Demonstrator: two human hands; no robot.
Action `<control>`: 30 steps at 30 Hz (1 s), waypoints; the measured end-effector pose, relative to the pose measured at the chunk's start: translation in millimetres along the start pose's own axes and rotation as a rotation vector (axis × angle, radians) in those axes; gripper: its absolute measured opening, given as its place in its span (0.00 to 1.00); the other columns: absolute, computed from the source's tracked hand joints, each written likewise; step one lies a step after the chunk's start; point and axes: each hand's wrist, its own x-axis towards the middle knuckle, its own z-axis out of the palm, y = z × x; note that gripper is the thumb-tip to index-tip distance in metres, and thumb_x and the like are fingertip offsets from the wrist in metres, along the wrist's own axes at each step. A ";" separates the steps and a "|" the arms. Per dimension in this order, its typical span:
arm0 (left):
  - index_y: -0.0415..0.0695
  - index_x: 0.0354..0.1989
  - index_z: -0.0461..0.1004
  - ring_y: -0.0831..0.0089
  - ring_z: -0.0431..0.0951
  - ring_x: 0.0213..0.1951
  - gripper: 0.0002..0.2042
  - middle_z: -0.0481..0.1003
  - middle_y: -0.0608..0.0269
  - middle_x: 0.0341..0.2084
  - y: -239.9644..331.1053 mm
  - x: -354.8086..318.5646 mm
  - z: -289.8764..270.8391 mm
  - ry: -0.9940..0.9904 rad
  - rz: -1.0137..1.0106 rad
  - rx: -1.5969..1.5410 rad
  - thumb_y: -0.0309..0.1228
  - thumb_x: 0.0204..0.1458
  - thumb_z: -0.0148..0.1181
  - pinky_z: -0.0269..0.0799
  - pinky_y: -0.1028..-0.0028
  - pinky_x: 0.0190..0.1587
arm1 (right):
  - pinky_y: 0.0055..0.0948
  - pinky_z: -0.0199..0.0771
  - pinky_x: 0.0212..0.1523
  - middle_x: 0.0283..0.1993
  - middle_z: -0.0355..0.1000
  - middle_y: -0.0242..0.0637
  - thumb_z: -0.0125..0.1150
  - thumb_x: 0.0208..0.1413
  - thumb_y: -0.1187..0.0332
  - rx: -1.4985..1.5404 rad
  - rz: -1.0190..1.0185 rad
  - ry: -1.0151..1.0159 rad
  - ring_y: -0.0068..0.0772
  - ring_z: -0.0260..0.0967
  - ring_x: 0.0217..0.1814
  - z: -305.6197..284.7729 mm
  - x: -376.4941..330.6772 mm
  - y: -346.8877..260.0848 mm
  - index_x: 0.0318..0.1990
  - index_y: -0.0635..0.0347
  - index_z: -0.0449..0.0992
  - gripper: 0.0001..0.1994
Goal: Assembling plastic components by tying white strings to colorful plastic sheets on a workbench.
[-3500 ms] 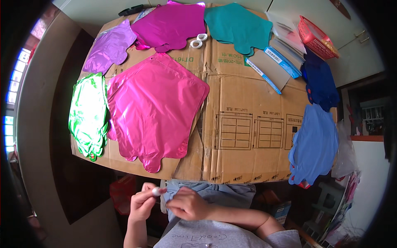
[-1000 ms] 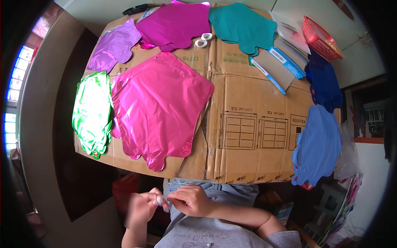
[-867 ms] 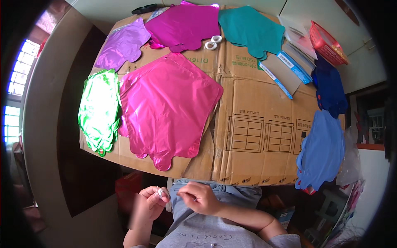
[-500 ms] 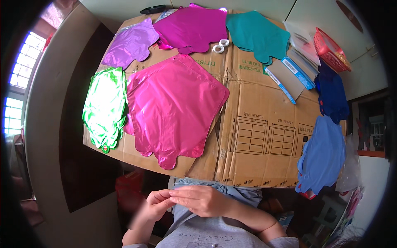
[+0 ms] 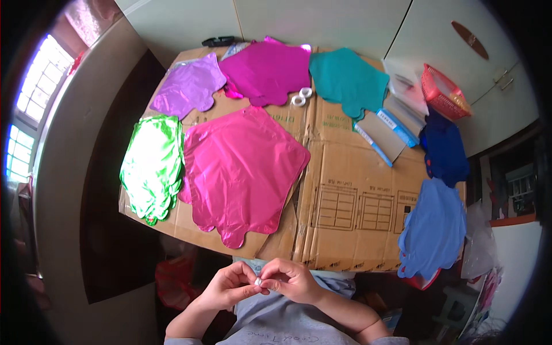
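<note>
My left hand (image 5: 232,284) and my right hand (image 5: 291,281) meet in front of my body, just off the table's near edge. Their fingertips pinch a small white object (image 5: 258,282) between them; it is too small and covered for me to tell its kind. Nearest to the hands on the table is a pile of shiny pink foil pieces (image 5: 244,172) that look like flat, uninflated balloons. To its left lies a glossy green foil stack (image 5: 150,167).
Flattened cardboard (image 5: 345,158) covers the table. Purple (image 5: 190,86), magenta (image 5: 267,72) and teal (image 5: 348,80) foil stacks lie along the back, with two white rolls (image 5: 302,96) between. On the right are a blue-edged box (image 5: 382,135), a red basket (image 5: 440,95), and navy (image 5: 445,149) and light blue stacks (image 5: 434,230).
My hands had overlapped, the right across the left's fingertips; now they are tip to tip and the white object shows. The view has shifted, so the table sits lower in it.
</note>
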 end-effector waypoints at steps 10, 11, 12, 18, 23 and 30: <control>0.38 0.35 0.67 0.74 0.76 0.40 0.05 0.75 0.60 0.33 34.8 34.4 7.2 -0.178 -0.009 0.014 0.23 0.52 0.56 0.70 0.76 0.45 | 0.26 0.74 0.36 0.44 0.71 0.39 0.62 0.46 0.76 -0.777 -0.468 -0.136 0.34 0.72 0.39 -15.3 31.4 -96.9 0.38 0.60 0.76 0.10; 0.39 0.35 0.67 0.74 0.76 0.40 0.05 0.75 0.59 0.33 34.0 38.1 8.3 -0.199 0.009 0.023 0.23 0.53 0.56 0.70 0.76 0.45 | 0.26 0.74 0.36 0.43 0.71 0.38 0.62 0.46 0.76 -0.823 -0.467 -0.136 0.34 0.72 0.39 -17.0 32.0 -99.5 0.37 0.60 0.76 0.09; 0.38 0.37 0.66 0.74 0.76 0.41 0.06 0.75 0.59 0.33 34.3 42.0 10.2 -0.228 0.029 0.052 0.23 0.53 0.55 0.70 0.76 0.46 | 0.26 0.74 0.35 0.42 0.72 0.38 0.62 0.46 0.76 -0.868 -0.467 -0.137 0.34 0.72 0.38 -18.5 31.1 -101.7 0.37 0.60 0.76 0.09; 0.39 0.39 0.58 0.74 0.75 0.41 0.11 0.74 0.57 0.34 44.3 56.5 14.5 -0.310 0.120 0.071 0.22 0.53 0.55 0.70 0.76 0.44 | 0.24 0.74 0.35 0.36 0.73 0.38 0.61 0.48 0.76 -0.890 -0.378 -0.181 0.30 0.73 0.36 -30.6 37.8 -108.9 0.34 0.61 0.75 0.06; 0.41 0.38 0.56 0.75 0.74 0.40 0.11 0.73 0.59 0.33 64.9 71.4 17.3 -0.291 0.247 0.156 0.20 0.53 0.54 0.69 0.77 0.43 | 0.19 0.72 0.36 0.35 0.73 0.34 0.58 0.51 0.77 -0.492 -0.159 -0.108 0.21 0.72 0.36 -43.5 49.9 -103.2 0.37 0.63 0.73 0.06; 0.42 0.38 0.58 0.74 0.73 0.41 0.12 0.71 0.57 0.38 79.5 105.9 7.4 -0.057 0.405 0.158 0.19 0.51 0.55 0.68 0.76 0.44 | 0.14 0.66 0.31 0.31 0.70 0.25 0.56 0.51 0.77 -0.270 -0.054 0.105 0.13 0.66 0.31 -67.6 87.9 -98.3 0.34 0.62 0.72 0.04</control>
